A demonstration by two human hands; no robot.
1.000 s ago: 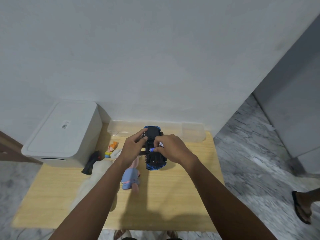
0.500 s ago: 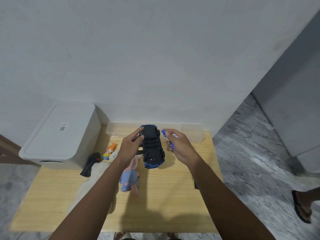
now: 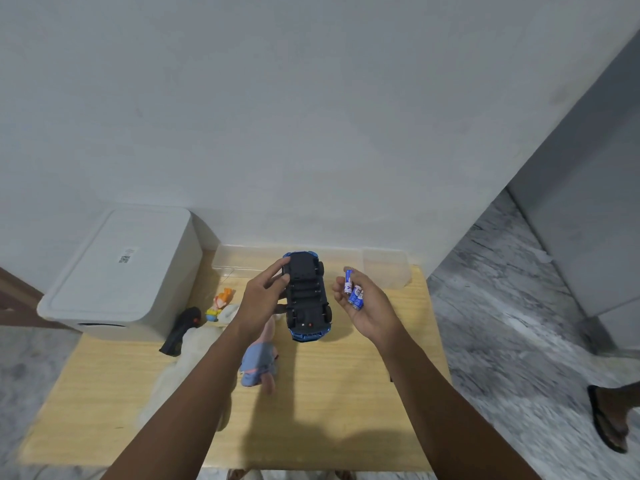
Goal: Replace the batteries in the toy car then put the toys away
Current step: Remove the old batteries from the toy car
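A blue toy car (image 3: pixel 308 299) is held upside down above the wooden table (image 3: pixel 329 393), its black underside and open battery bay facing up. My left hand (image 3: pixel 261 299) grips the car's left side. My right hand (image 3: pixel 367 306) is just right of the car, apart from it, and holds two blue and white batteries (image 3: pixel 353 289) between thumb and fingers. A pink and blue doll (image 3: pixel 259 362), a white plush toy (image 3: pixel 194 362), a small orange-haired figure (image 3: pixel 220 304) and a black remote control (image 3: pixel 181 330) lie on the table to the left.
A white lidded box (image 3: pixel 121 275) stands at the table's back left. A clear plastic container (image 3: pixel 384 268) sits along the wall behind the car. Marble floor lies to the right, with another person's sandalled foot (image 3: pixel 613 417) at the right edge.
My right hand pulled the batteries out of the car's underside and moved off to the right. The left hand kept its grip on the car.
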